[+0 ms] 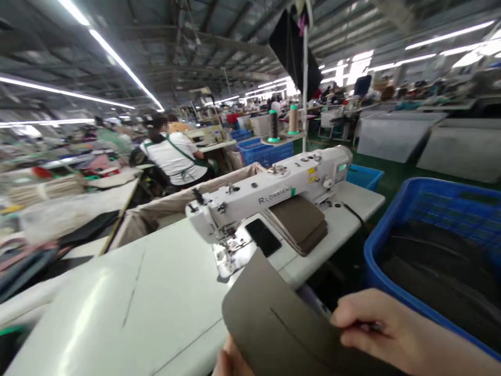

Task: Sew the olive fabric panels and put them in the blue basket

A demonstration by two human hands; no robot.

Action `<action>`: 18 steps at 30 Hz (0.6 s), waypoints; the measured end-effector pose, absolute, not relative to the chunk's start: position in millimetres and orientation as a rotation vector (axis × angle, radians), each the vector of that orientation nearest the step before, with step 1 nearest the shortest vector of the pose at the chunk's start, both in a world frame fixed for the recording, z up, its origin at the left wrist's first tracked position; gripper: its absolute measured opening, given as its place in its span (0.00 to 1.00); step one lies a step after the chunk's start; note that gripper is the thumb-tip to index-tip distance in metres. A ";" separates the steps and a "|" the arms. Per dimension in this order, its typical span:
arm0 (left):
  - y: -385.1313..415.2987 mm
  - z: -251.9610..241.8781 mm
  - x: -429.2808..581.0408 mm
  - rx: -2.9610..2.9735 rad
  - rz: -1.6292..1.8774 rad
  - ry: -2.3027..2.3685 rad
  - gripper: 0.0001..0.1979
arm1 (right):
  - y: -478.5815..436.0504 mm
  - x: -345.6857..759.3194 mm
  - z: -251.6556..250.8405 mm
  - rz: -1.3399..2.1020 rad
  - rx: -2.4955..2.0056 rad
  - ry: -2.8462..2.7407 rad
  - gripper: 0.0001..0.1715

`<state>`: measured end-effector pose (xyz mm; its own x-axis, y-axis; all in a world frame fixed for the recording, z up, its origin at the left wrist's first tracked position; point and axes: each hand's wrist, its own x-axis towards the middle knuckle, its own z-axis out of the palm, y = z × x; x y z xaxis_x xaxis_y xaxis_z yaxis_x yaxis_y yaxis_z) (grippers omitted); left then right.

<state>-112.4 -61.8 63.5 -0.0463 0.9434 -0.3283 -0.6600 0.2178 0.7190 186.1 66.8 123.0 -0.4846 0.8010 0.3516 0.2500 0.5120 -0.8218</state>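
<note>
A grey-brown fabric panel [274, 313] with rounded corners and a dark line or slit across it is held up at the table's front edge. My right hand [387, 329] pinches its right edge between thumb and fingers; a small shiny thing shows within the curled fingers, too little to name. My left hand [230, 360] grips the panel from below at its left edge, mostly hidden behind it. Beyond the panel stands a white sewing machine [270, 193], its needle area lit. A dark phone-like slab [263, 236] lies on the machine bed beside a stack of brown panels [301, 222].
A blue plastic basket [371, 250] holding dark pieces stands at the right. Thread cones [293, 120] rise behind the machine on a stand. A fabric-lined trough [156, 209] runs along the table's [164, 292] far side. A person in a white top [176, 156] sits beyond.
</note>
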 end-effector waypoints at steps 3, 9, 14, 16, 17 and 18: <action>-83.7 71.8 -150.3 0.347 1.648 1.360 0.54 | 49.0 87.5 97.5 1.382 -0.707 -2.156 0.10; -104.5 49.3 -213.2 1.410 1.209 2.461 0.32 | 61.6 -34.6 61.9 0.985 -0.419 -2.760 0.13; -94.4 27.2 -224.5 1.907 0.349 2.413 0.26 | 120.0 -79.8 49.2 0.534 -0.511 -2.849 0.21; -86.4 30.7 -226.6 1.937 0.284 2.398 0.28 | 137.3 -88.3 42.3 0.469 -0.549 -2.860 0.26; -81.7 33.8 -228.0 1.950 0.277 2.375 0.29 | 142.9 -90.4 38.5 0.444 -0.561 -2.864 0.28; -76.6 36.9 -229.9 1.961 0.280 2.344 0.30 | 146.4 -91.5 34.9 0.424 -0.570 -2.866 0.29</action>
